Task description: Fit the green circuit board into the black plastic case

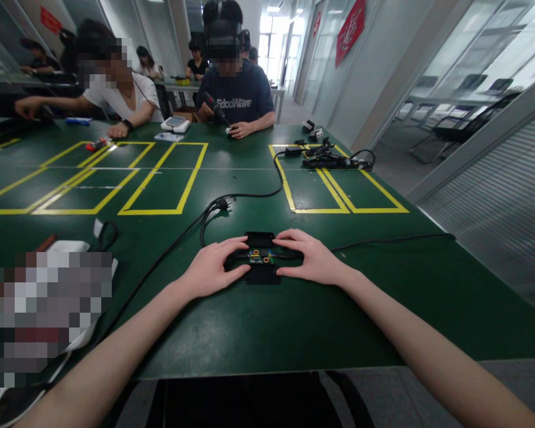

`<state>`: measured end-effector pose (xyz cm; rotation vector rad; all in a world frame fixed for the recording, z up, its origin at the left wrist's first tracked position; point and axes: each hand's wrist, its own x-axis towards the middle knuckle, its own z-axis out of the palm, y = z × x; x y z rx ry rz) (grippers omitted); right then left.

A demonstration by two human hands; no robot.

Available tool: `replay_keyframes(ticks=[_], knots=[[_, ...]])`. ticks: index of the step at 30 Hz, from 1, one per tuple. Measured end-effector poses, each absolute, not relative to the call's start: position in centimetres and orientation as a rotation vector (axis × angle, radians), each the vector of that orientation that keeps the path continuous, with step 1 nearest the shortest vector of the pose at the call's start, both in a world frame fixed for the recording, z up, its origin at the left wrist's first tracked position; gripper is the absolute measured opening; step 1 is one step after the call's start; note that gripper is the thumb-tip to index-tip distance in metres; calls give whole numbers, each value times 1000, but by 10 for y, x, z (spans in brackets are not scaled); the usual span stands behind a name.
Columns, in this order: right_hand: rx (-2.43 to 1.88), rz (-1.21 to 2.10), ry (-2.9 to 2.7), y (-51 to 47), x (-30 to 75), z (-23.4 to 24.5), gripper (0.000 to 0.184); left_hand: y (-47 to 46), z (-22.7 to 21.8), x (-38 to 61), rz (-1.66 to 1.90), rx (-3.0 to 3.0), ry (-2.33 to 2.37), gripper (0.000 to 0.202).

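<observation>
Power adapter casing (262,274), black and opened with its green circuit board (260,257) exposed, lies on the green table (294,321) directly before you. Your left hand (211,267) and right hand (312,260) clasp its ends, fingers curled on it. Black cable (232,199) trails away.

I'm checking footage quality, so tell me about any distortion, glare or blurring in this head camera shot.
Head view: wide-angle lens bows the green table edges and stretches the forearms; bright overexposed windows behind; soft sheen on the tabletop; a pixelated block at lower left; the left hand, right hand and open black adapter stay sharp.
</observation>
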<state>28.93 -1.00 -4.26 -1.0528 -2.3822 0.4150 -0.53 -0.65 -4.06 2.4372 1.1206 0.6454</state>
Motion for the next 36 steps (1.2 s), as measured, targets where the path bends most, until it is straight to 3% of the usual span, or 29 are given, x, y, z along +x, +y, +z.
replay_keyframes(ticks=[8, 13, 21, 28, 36], knots=[[-1061, 440, -2359, -9, 295, -40, 57, -6, -42, -7, 689, 2367, 1106, 32], [-1143, 432, -2419, -6, 299, -36, 14, -3, -44, -7, 813, 2277, 1081, 25], [-1213, 618, -2283, -10, 293, -36, 21, -6, -31, -7, 896, 2282, 1132, 23], [-1058, 855, -2283, -21, 291, -26, 26, -14, -21, -13, 750, 2183, 1001, 23], [-1041, 823, -2389, -20, 292, -26, 23, -15, -27, -13, 657, 2253, 939, 17]])
